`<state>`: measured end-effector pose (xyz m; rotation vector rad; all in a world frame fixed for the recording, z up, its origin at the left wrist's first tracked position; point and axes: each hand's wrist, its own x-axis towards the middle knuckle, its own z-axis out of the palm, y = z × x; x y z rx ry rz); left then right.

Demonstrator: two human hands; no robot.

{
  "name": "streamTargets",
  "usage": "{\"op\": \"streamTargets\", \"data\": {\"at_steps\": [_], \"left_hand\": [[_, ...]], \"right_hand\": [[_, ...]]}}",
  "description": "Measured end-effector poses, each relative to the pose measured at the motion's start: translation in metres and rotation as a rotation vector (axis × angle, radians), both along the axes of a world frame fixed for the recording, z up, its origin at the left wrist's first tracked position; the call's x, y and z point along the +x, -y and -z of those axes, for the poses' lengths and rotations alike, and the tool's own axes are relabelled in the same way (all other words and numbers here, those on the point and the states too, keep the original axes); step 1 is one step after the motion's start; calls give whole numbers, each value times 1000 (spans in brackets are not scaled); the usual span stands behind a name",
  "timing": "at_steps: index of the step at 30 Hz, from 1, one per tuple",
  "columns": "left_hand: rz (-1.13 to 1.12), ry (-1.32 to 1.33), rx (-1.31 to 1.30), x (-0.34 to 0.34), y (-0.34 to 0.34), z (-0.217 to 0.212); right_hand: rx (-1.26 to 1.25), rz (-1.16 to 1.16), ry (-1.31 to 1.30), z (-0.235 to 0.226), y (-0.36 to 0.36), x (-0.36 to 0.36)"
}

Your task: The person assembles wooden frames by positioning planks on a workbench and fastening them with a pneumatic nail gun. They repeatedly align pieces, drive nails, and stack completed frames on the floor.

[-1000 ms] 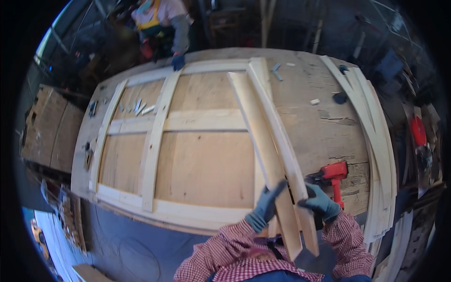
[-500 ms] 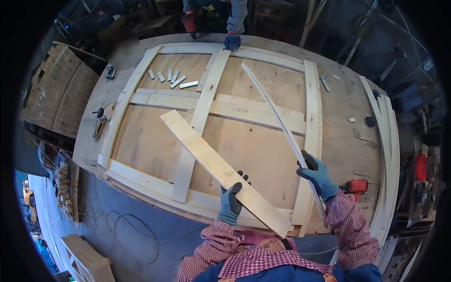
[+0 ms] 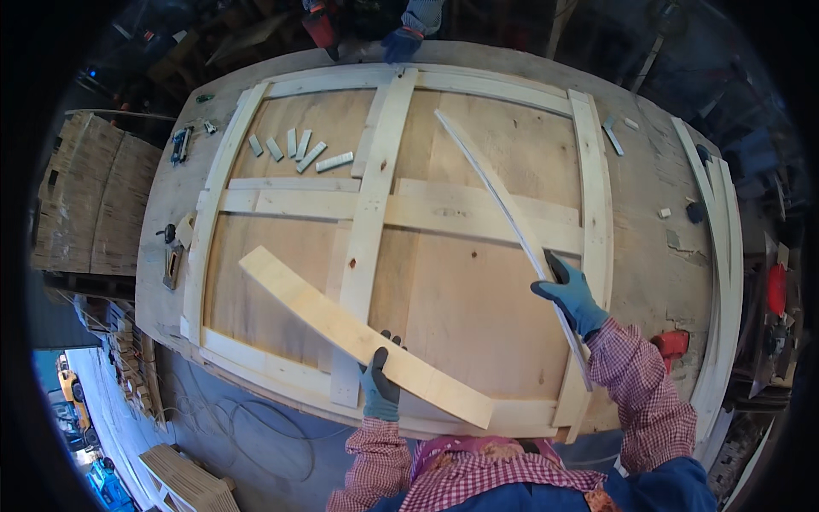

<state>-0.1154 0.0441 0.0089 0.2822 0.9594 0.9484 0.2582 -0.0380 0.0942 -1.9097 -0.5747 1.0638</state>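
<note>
Head view: handling two loose slats above the frame [image 3: 594,171] on the worktop [image 3: 653,282] looks the step in hand. Left hand [image 3: 381,388] has its fingers clasping the left slat [image 3: 311,305]; right hand [image 3: 573,299] has its fingers pinching the right slat [image 3: 507,203], edge up. Moving either calls for a firm grip.

Brown stack [image 3: 98,200] at left, yellow vehicle [image 3: 70,381] and blue machine [image 3: 107,486] below it, round red object [image 3: 775,290] far right
</note>
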Motion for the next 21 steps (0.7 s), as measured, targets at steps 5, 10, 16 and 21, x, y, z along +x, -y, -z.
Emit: {"op": "streamTargets", "data": {"at_steps": [5,10,16,21], "left_hand": [[-86,-307,-12,-11,-42,33],[-83,-371,-51,-22,-50,70],[-155,-433,-78,-15,-50,74],[-158,-408,-98,-18,-49,77]], "right_hand": [[70,69,-282,41,-17,5],[-94,91,-484,39,-27,4],[-78,100,223,73,-33,30],[-32,25,453,82,-111,86]]}}
